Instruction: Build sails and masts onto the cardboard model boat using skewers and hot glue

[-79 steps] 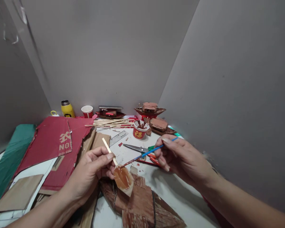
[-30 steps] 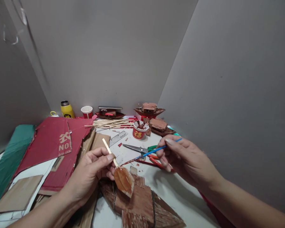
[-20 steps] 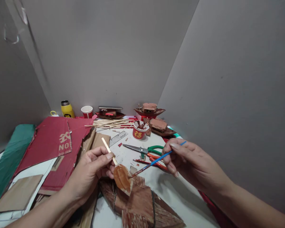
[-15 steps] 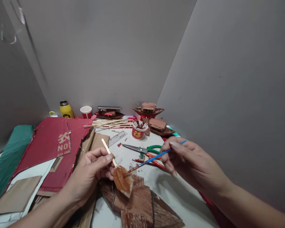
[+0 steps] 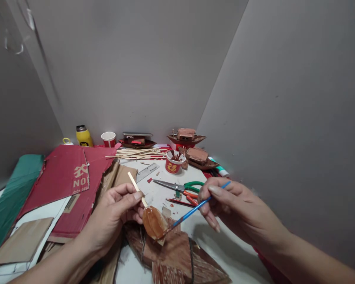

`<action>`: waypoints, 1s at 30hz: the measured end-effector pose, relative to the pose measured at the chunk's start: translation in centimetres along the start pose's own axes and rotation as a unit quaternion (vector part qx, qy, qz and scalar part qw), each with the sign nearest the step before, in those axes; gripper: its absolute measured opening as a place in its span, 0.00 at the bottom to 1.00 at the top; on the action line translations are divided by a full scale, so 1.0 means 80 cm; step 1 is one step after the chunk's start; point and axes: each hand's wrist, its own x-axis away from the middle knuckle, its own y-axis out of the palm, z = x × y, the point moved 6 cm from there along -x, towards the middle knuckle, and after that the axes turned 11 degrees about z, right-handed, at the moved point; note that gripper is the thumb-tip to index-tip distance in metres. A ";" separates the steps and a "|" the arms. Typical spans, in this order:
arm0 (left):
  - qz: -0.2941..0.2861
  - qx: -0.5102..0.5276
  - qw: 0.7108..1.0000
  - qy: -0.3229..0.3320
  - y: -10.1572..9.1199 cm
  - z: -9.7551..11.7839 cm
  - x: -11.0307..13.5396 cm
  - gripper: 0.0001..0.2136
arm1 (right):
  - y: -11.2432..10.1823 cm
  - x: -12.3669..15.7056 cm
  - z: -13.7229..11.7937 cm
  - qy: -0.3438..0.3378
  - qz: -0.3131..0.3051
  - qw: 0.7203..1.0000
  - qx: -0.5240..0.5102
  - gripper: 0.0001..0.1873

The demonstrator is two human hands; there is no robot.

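Between thumb and fingers, my left hand grips a pale wooden stick. At the stick's lower end is a leaf-shaped cardboard piece, mostly coated in wet brown paint. My right hand pinches a blue paintbrush along its handle. The brush tip meets the lower right part of the cardboard piece. Directly below lies a brown-painted model boat with pointed ends and dark bands round its hull. A paper cup smeared inside with brown paint stands beyond my hands.
Scissors with green and orange handles lie near my right hand. Behind them are a clear ruler, thin wooden sticks and more model boats. Red cardboard covers the left side. Grey panels rise behind.
The paintbrush tip has moved down and slightly right, from the middle of the cardboard piece to its lower end. Brown paint covers more of that end. My left hand keeps its grip.
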 end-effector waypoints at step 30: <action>0.003 0.019 1.000 0.001 -0.003 -0.002 -0.002 0.08 | -0.030 0.002 -0.001 -0.024 0.042 0.999 0.000 0.12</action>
